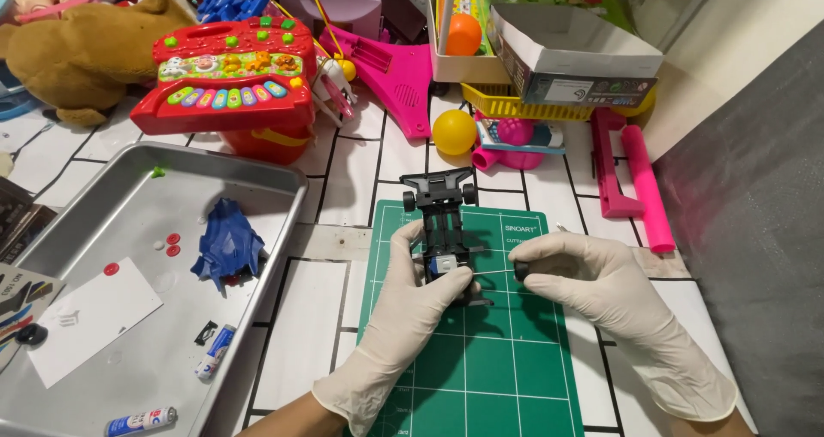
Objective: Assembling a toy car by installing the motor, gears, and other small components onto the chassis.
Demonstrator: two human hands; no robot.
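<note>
A black toy car chassis (440, 214) lies on a green cutting mat (481, 360), its two fitted wheels at the far end. My left hand (410, 304), in a white glove, grips the chassis at its near end. My right hand (592, 282), also gloved, pinches a small black wheel (520, 271) just right of the chassis, apart from it. A silver motor part shows in the chassis beside my left thumb.
A metal tray (51, 222) at left holds a blue car body shell (226, 244), red discs, two batteries and a white card. Beyond lie a red toy keyboard (230, 72), a yellow ball (454, 131), pink toys and boxes. A grey wall is at right.
</note>
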